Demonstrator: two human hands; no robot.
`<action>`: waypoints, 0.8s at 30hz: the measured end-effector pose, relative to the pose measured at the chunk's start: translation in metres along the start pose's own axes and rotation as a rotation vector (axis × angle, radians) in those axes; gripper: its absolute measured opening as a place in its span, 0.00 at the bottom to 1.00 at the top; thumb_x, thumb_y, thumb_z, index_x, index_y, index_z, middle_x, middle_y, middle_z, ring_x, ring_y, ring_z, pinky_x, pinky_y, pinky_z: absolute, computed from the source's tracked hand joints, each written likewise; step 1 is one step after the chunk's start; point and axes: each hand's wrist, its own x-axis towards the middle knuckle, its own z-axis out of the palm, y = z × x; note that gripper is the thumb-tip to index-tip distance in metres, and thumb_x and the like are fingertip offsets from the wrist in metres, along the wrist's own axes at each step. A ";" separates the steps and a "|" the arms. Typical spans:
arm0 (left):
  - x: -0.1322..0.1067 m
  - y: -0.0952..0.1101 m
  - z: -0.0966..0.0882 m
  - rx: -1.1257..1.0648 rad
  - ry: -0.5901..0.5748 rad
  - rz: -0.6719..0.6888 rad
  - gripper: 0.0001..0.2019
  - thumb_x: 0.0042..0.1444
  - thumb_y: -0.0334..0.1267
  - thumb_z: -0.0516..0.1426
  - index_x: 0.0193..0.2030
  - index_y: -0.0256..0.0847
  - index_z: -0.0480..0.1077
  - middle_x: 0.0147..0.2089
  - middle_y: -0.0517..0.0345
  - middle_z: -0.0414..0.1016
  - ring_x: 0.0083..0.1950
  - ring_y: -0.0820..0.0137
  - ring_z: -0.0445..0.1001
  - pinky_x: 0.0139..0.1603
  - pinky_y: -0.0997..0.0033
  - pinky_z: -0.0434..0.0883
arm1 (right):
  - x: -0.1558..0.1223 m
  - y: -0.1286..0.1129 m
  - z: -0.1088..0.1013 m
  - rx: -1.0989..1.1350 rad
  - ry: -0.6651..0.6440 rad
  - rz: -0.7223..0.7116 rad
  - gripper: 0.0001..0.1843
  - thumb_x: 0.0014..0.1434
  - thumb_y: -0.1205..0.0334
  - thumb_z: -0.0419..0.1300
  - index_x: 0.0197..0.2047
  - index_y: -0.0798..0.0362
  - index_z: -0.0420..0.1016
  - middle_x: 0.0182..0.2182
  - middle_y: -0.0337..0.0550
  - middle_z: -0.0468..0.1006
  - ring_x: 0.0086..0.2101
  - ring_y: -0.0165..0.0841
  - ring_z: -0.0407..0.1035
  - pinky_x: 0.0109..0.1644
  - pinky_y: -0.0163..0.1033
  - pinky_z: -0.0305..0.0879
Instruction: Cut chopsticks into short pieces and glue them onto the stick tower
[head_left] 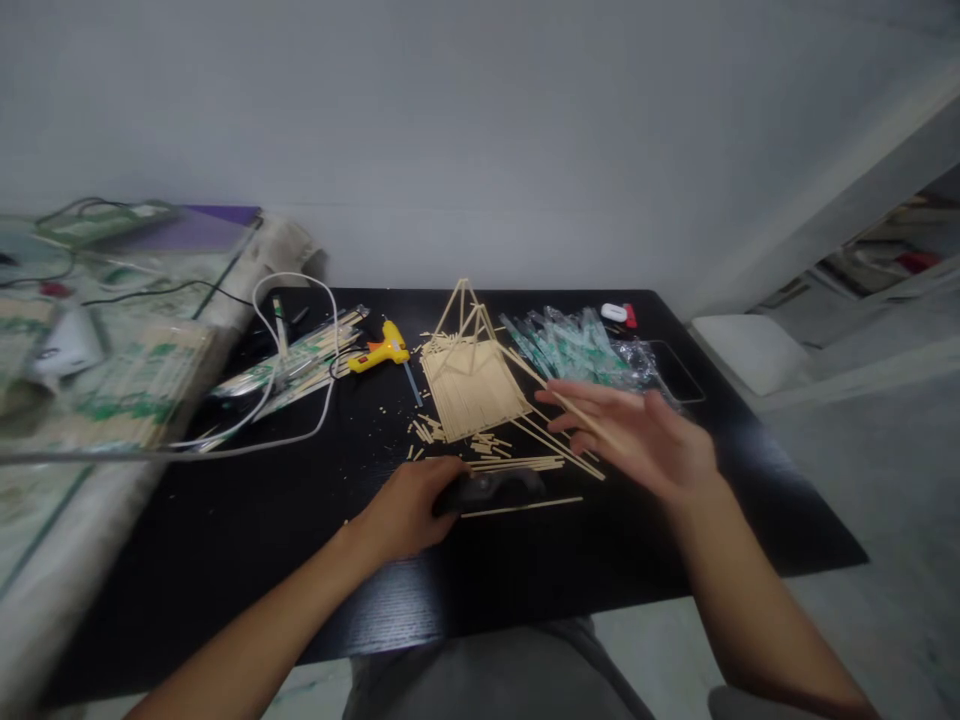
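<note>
My left hand (416, 505) is closed around the left end of a black tool (502, 486) with a curved outline, which lies low over the table; its exact kind is blurred. My right hand (645, 435) is raised over the table's right half, fingers loosely stretched to the left. A thin wooden stick (589, 424) slants across its fingers, held there. Beyond both hands stands a stick structure (476, 385), a flat panel of sticks side by side with peaked frames on top. Several loose sticks (525, 464) lie just beyond the black tool.
A yellow glue gun (382, 350) with a blue-grey glue stick lies left of the structure. Short cut pieces (427, 430) are scattered around it. Packed sticks (311, 365) and a white cable (328, 400) lie at left. Plastic wrappers (574, 345) and a white case (613, 313) sit back right.
</note>
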 end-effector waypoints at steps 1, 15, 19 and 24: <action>0.000 0.000 -0.001 -0.084 0.070 -0.024 0.15 0.52 0.29 0.57 0.47 0.41 0.72 0.42 0.55 0.80 0.42 0.64 0.78 0.42 0.69 0.71 | -0.001 0.000 0.000 0.012 -0.041 0.017 0.32 0.58 0.34 0.62 0.55 0.50 0.80 0.58 0.55 0.77 0.48 0.43 0.77 0.43 0.41 0.75; 0.007 -0.014 -0.016 -0.302 0.620 -0.387 0.13 0.66 0.48 0.54 0.45 0.40 0.72 0.35 0.60 0.74 0.35 0.69 0.71 0.38 0.71 0.67 | 0.013 0.055 0.037 -0.212 -0.118 0.044 0.10 0.62 0.59 0.66 0.46 0.53 0.73 0.39 0.43 0.81 0.33 0.29 0.76 0.33 0.34 0.69; 0.005 -0.012 -0.018 -0.253 0.599 -0.350 0.12 0.66 0.46 0.53 0.46 0.41 0.71 0.36 0.60 0.75 0.36 0.69 0.72 0.39 0.71 0.68 | 0.013 0.056 0.035 -0.234 -0.127 0.036 0.11 0.63 0.60 0.65 0.48 0.53 0.75 0.39 0.44 0.81 0.33 0.28 0.76 0.32 0.33 0.68; 0.005 -0.012 -0.017 -0.194 0.571 -0.328 0.11 0.65 0.44 0.54 0.48 0.41 0.71 0.39 0.58 0.78 0.38 0.68 0.74 0.42 0.70 0.70 | 0.013 0.055 0.033 -0.263 -0.122 0.034 0.09 0.63 0.61 0.64 0.47 0.53 0.75 0.39 0.43 0.81 0.32 0.28 0.76 0.32 0.33 0.67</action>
